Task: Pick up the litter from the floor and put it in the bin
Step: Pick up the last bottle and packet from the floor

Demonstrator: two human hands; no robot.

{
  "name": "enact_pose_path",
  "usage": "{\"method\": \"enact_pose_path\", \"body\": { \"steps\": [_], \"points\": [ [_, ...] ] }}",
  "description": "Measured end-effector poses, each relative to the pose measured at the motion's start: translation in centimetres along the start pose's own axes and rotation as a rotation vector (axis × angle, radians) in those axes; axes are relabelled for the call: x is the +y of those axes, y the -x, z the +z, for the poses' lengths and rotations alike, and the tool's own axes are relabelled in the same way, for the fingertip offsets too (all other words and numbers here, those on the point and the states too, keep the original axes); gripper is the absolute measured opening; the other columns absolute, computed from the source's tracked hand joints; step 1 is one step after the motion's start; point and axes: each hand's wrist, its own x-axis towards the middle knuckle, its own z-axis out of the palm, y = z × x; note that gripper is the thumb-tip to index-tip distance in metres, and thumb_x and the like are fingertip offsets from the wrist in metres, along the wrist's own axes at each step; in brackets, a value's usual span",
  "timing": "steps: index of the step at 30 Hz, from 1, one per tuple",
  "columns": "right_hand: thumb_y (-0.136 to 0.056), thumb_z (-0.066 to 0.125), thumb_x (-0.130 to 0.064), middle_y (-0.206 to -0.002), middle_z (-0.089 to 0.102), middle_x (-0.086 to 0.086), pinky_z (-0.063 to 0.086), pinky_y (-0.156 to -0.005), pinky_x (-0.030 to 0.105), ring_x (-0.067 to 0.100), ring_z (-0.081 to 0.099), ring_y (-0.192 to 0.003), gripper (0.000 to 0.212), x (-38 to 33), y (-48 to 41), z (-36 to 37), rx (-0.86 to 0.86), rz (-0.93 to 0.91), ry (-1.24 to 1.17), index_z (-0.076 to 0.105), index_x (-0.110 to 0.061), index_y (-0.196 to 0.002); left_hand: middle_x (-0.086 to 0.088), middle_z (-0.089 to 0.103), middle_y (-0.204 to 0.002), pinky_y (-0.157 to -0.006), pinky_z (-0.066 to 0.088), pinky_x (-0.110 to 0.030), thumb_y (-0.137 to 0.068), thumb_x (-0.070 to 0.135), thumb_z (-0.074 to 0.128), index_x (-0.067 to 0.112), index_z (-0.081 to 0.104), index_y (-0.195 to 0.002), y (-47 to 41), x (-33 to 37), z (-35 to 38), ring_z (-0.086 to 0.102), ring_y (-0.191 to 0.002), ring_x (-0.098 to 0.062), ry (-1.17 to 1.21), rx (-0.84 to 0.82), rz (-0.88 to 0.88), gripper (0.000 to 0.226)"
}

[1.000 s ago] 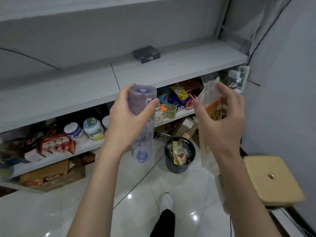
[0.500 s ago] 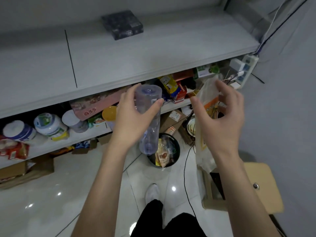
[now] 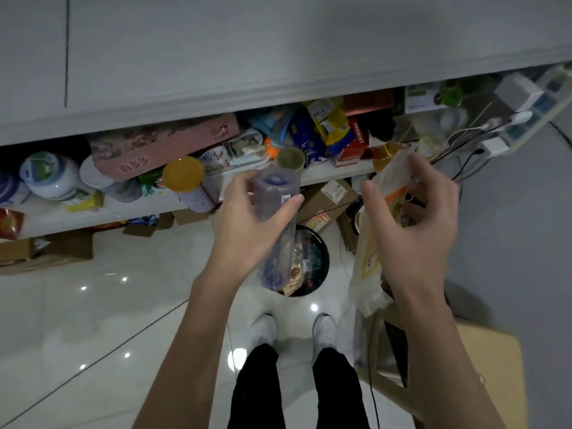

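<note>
My left hand (image 3: 247, 230) grips a clear plastic bottle (image 3: 277, 230) held base up, its lower end hanging over the bin. The dark round bin (image 3: 322, 258) stands on the floor just beyond my feet and holds several wrappers; the bottle hides its left part. My right hand (image 3: 414, 233) holds a crumpled plastic wrapper with orange print (image 3: 376, 239) between thumb and fingers, to the right of the bin and above its rim level.
A low shelf (image 3: 334, 173) packed with jars, boxes and packets runs behind the bin, under a grey counter (image 3: 278, 57). Cardboard boxes (image 3: 328, 199) lie under the shelf. A wooden stool (image 3: 489, 366) stands at right with cables and a power strip (image 3: 526, 116) beyond it.
I have stepped closer and the view has tilted down: the bin now lies directly below my hands and both feet show. Both hands keep their hold on bottle and wrapper.
</note>
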Motion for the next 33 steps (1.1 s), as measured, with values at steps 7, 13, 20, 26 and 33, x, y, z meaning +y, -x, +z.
{"method": "enact_pose_path", "body": {
  "steps": [7,13,20,26,33],
  "points": [
    [-0.085,0.071,-0.058,-0.137,0.049,-0.007,0.05,-0.103,0.03,0.009,0.055,-0.123,0.072,10.5,-0.7,3.6,-0.111,0.067,-0.047,0.053,-0.021,-0.144,0.008,0.061,-0.121,-0.097,0.053,-0.041,-0.08,0.057,0.074,0.027,0.055,-0.125,-2.2,-7.9,6.9,0.058,-0.114,-0.009,-0.03,0.082,-0.077,0.058],
    [-0.086,0.072,-0.054,-0.139,0.048,-0.009,0.05,-0.106,0.038,0.009,0.053,-0.128,0.067,20.4,1.8,8.8,-0.18,0.107,-0.092,0.052,-0.024,-0.143,0.01,0.062,-0.115,-0.091,0.055,-0.033,-0.076,0.057,0.077,0.031,0.056,-0.122,-4.0,-16.6,12.0,0.06,-0.105,-0.002,-0.019,0.102,-0.146,0.057],
    [-0.087,0.073,-0.054,-0.142,0.05,-0.007,0.05,-0.105,0.036,0.01,0.054,-0.131,0.069,31.5,4.6,15.2,-0.214,0.16,-0.137,0.05,-0.023,-0.144,0.012,0.061,-0.111,-0.087,0.054,-0.028,-0.079,0.051,0.078,0.038,0.054,-0.114,-5.6,-27.5,16.7,0.06,-0.101,-0.001,-0.061,0.108,-0.224,0.045],
    [-0.087,0.073,-0.052,-0.141,0.05,-0.005,0.049,-0.104,0.025,0.007,0.054,-0.129,0.069,38.7,6.3,18.7,-0.231,0.192,-0.091,0.048,-0.024,-0.146,0.011,0.061,-0.115,-0.09,0.057,-0.038,-0.079,0.06,0.074,0.03,0.054,-0.128,-7.4,-34.7,20.0,0.06,-0.107,-0.007,-0.099,0.099,-0.252,0.061],
    [-0.084,0.073,-0.058,-0.139,0.048,-0.011,0.047,-0.104,0.021,-0.002,0.052,-0.126,0.066,44.6,6.6,21.9,-0.267,0.202,-0.04,0.048,-0.035,-0.14,0.007,0.063,-0.121,-0.093,0.055,-0.039,-0.083,0.057,0.072,0.022,0.054,-0.131,-8.7,-39.2,22.9,0.062,-0.111,-0.011,-0.074,0.098,-0.288,0.062]
  ]
}}
